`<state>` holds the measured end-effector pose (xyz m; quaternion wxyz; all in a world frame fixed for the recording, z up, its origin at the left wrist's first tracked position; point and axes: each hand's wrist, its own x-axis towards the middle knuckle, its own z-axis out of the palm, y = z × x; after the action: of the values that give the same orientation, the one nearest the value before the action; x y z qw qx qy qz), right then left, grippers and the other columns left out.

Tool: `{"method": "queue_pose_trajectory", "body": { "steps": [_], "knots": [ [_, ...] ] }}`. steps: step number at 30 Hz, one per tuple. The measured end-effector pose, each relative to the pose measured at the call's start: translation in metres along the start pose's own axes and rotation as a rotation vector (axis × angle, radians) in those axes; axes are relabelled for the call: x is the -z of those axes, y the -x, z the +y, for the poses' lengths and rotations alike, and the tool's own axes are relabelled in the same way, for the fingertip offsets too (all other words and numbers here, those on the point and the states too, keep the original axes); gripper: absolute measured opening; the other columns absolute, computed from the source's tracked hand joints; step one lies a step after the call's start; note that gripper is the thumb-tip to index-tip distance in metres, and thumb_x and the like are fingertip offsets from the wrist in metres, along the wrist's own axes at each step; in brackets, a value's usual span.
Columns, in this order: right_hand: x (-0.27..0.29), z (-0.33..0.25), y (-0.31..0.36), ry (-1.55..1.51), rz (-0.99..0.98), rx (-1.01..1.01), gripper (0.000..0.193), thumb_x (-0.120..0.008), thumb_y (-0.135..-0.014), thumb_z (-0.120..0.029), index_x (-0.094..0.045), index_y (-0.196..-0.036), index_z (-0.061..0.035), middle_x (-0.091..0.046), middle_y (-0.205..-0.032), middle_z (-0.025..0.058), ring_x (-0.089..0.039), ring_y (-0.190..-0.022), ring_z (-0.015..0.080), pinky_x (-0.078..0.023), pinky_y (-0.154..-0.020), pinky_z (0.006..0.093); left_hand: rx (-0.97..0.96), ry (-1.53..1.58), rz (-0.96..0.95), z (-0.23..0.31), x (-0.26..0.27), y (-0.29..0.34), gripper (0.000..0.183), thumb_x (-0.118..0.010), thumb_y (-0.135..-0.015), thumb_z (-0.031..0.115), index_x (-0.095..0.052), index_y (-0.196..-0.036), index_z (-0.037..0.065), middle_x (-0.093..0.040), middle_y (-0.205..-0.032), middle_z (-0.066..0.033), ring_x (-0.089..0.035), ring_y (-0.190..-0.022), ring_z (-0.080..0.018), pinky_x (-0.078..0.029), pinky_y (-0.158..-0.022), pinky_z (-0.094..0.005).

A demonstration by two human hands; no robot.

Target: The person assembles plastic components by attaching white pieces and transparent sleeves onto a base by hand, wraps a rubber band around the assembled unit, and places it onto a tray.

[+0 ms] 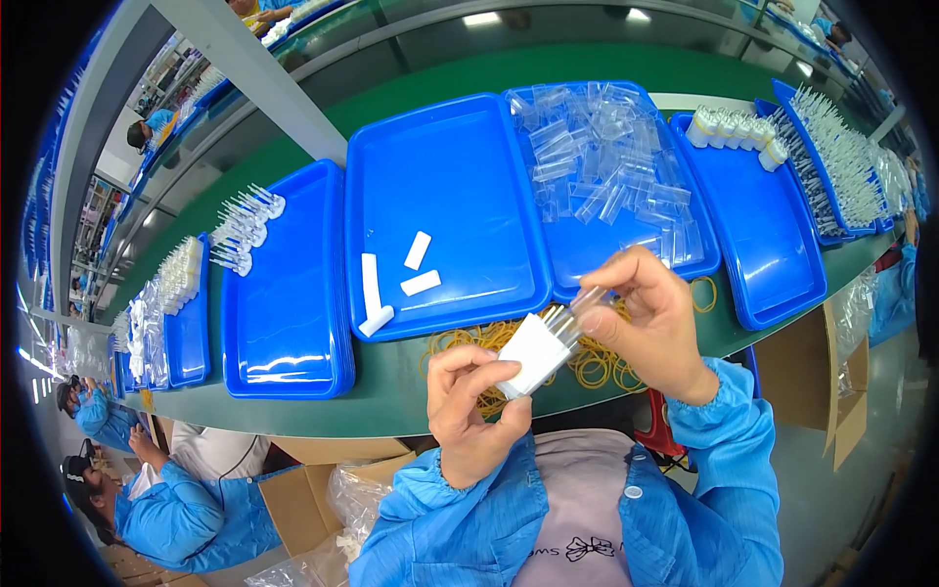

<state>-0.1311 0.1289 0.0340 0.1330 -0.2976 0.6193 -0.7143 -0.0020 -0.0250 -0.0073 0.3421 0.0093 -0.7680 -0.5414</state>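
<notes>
My left hand (474,416) is closed around a bundle of white rectangular pieces (534,354), held up in front of my chest. My right hand (650,313) pinches clear plastic tubes (577,315) between thumb and fingers. The tubes' lower ends meet the upper end of the white bundle; whether they sit inside it I cannot tell. Just beyond my hands lies a blue tray (440,176) with several loose white pieces (417,250) near its front left. To its right, another blue tray (577,235) carries a heap of clear tubes (621,161).
Yellow rubber bands (597,372) lie on the green table (391,416) beneath my hands. A left tray (289,293) bears thin white-tipped parts (245,230); a right tray (763,225) bears white bundles (729,129). Cardboard boxes (313,504) stand below the table. A co-worker (186,509) sits at left.
</notes>
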Motion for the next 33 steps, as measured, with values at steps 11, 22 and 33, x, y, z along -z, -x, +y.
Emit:
{"method": "queue_pose_trajectory", "body": {
  "steps": [11,22,33],
  "knots": [
    [-0.004,-0.006,0.004,-0.099,0.028,-0.027,0.024,-0.073,-0.079,-0.008,-0.059,-0.098,-0.0001,-0.062,-0.089,0.0067,-0.06,-0.085,0.0134,-0.047,-0.079,0.0277,-0.082,0.086,0.046,-0.001,-0.007,0.003,0.037,-0.069,-0.064,-0.004,-0.065,-0.101,0.001,-0.046,-0.109,-0.0128,-0.055,-0.095,-0.0221,-0.05,-0.079,-0.0302],
    [-0.008,-0.022,0.013,0.261,-0.028,0.541,0.027,-0.078,-0.072,-0.01,-0.063,-0.093,-0.0022,-0.065,-0.086,0.01,-0.063,-0.075,0.0228,-0.046,-0.065,0.0315,-0.059,0.182,-0.098,0.003,-0.005,-0.002,0.043,-0.064,-0.063,-0.015,-0.066,-0.103,0.001,-0.041,-0.111,-0.0117,-0.055,-0.104,-0.0268,-0.051,-0.088,-0.0361],
    [-0.008,-0.035,0.018,0.278,-0.078,0.593,0.03,-0.08,-0.069,-0.01,-0.064,-0.094,-0.0064,-0.065,-0.091,0.0085,-0.064,-0.079,0.0213,-0.051,-0.07,0.0355,-0.144,0.264,-0.089,0.01,-0.003,-0.003,0.041,-0.065,-0.062,-0.015,-0.068,-0.098,0.004,-0.041,-0.109,-0.0117,-0.056,-0.1,-0.0305,-0.052,-0.086,-0.0367]
  ]
}}
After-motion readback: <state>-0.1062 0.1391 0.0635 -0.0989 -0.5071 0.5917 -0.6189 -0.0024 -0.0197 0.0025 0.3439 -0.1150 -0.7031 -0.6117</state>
